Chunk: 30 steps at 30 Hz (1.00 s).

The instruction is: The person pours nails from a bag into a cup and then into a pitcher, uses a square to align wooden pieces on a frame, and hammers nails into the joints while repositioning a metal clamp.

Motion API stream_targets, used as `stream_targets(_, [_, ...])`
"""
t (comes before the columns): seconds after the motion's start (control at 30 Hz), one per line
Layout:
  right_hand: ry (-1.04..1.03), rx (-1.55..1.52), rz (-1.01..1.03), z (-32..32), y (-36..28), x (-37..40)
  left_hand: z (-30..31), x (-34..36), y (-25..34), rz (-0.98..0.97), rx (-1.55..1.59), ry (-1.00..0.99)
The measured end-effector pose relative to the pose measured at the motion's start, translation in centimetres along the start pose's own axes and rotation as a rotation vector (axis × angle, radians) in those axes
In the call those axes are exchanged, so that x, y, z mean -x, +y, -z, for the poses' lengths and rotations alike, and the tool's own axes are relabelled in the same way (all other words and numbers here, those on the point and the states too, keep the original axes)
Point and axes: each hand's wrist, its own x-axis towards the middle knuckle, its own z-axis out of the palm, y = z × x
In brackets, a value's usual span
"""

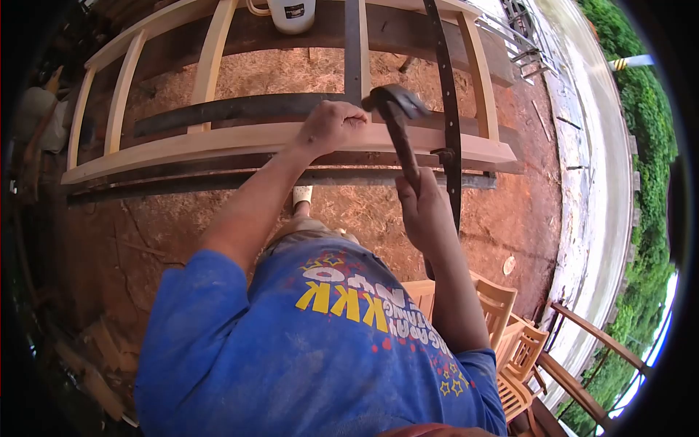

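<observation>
Red dirt point(510, 218) strewn with sawdust fills the middle of the frame, and a curved wooden frame point(277, 138) lies across the upper half. I see the left hand point(331, 125) on its front rail at centre, fingers curled shut; whether they pinch anything I cannot tell. The right hand point(422, 207) is clenched round the handle of the hammer point(397, 116), whose head sits just beside the left knuckles. A white jug point(291, 14) stands at top centre, and wooden chairs point(510, 320) sit at lower right.
</observation>
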Motion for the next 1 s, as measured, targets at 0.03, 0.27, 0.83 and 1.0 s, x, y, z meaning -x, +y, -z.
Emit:
stream_targets(0.03, [-0.033, 0.098, -0.015, -0.4, 0.3, -0.2, -0.1, 0.1, -0.2, -0.001, -0.026, -0.019])
stream_targets(0.27, [0.258, -0.617, 0.152, 4.8, -5.9, 3.2, 1.5, -0.2, -1.9, 0.013, -0.026, 0.196])
stream_targets(0.83, [0.495, -0.728, 0.629, 5.3, -7.2, 1.8, 3.1, 0.8, -2.4, 0.228, -0.506, 0.154])
stream_targets(1.0, [-0.108, 0.106, -0.067, -0.6, 1.1, -0.1, 3.3, 0.9, -1.8, 0.224, -0.521, 0.143])
